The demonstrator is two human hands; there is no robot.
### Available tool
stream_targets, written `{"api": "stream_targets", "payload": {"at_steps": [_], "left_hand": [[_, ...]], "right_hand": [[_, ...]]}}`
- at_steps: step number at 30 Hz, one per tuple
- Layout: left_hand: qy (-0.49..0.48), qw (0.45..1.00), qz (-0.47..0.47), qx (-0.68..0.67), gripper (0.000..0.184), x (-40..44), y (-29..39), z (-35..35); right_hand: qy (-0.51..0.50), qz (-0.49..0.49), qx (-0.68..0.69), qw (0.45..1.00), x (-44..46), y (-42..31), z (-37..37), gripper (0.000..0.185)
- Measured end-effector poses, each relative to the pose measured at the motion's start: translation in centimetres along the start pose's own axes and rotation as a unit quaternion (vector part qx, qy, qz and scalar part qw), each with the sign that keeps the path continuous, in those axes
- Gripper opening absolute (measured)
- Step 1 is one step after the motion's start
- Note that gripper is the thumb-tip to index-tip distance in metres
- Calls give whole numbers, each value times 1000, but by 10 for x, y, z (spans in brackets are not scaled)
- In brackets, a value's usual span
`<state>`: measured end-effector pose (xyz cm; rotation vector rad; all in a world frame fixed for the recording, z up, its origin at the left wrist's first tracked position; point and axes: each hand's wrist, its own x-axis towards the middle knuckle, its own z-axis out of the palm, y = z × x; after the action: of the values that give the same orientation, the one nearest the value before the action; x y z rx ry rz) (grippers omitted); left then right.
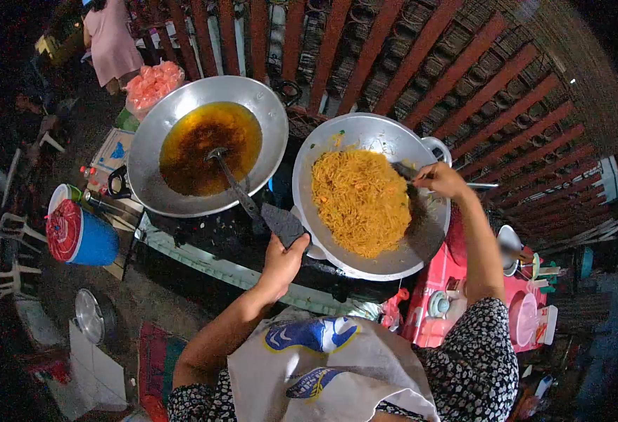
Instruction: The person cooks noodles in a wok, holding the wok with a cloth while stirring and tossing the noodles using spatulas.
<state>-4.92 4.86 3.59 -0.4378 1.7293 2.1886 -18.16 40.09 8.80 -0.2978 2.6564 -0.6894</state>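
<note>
Cooked orange-yellow noodles (362,200) are heaped in the right-hand wok (421,257). My right hand (441,180) is closed round a long-handled metal cooking utensil (481,186), reaching over the wok's right side; its dark head dips in beside the noodles, so its exact shape is unclear. At the wok's left edge, my left hand (285,264) grips a dark grey folded cloth (282,223), close to the wok's side handle (316,250). Left of it, another wok (253,98) contains brown-yellow oily liquid (210,133), with a ladle (233,184) resting in it, its handle extending towards the cloth.
A slatted reddish-brown fence (386,56) stands behind the woks. Bagged pink items (155,86) and a blue bucket (98,239) are at the left. A red-covered table (425,288) with containers stands right. Another person (112,42) is at the upper left.
</note>
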Motion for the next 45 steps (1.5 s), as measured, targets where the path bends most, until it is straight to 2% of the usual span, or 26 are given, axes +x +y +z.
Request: {"api": "stream_targets", "payload": {"at_steps": [3,7,10,12,13,15,18,20,21,23,25,27,28,30,31,34,36,37,38,40,45], "left_hand": [[3,1000,-15,13,39,-1,2,-1],[1,1000,5,11,38,3,-5,-2],[5,1000,12,1,34,5,-10,-4],[-3,999,26,45,35,5,-7,-4],[-3,999,22,45,35,2,-7,-4],[9,1000,18,20,35,2,-4,-2],[-1,1000,-9,26,37,2,-3,-4],[1,1000,12,27,36,2,-5,-4],[0,999,33,28,35,2,-6,-4],[8,999,33,38,34,3,-6,-3],[12,998,31,49,33,5,-8,-4],[12,999,12,48,36,9,-11,-5],[15,999,12,49,36,6,-4,-4],[14,995,-31,96,37,-4,15,-2],[14,995,-32,94,37,-3,11,-2],[11,999,-5,41,38,1,0,-2],[14,999,-6,29,38,2,-1,-1],[12,1000,-6,27,38,1,0,-1],[15,999,-12,29,38,1,1,-1],[16,999,-20,30,38,2,0,-1],[24,999,24,33,38,7,-12,-3]], "right_hand": [[38,-15,-102,994,-21,-21,-30,17],[130,6,-283,950,-51,-63,-53,17],[146,47,-362,920,-64,-92,-61,17],[146,63,-403,901,-66,-105,-67,17],[143,81,-441,882,-67,-106,-66,19],[149,63,-450,878,-65,-101,-69,17],[172,5,-459,872,-60,-90,-72,17],[146,58,-517,841,-43,-72,-74,16],[145,55,-518,841,-33,-64,-72,16],[111,99,-483,863,-7,-43,-63,17],[83,23,-334,939,24,-15,-28,19],[45,-28,-204,977,48,-9,16,17],[44,-30,-204,978,50,-3,23,17],[-34,-73,79,994,50,-1,30,11],[-36,-73,78,994,47,1,24,11],[-10,-57,0,998,20,-15,-16,8],[35,-39,-122,991,2,-32,-35,12],[55,-20,-197,979,-9,-45,-44,15],[55,-19,-199,978,-20,-60,-50,15],[130,43,-318,938,-38,-85,-55,14],[178,27,-398,900,-57,-98,-50,16]]}}
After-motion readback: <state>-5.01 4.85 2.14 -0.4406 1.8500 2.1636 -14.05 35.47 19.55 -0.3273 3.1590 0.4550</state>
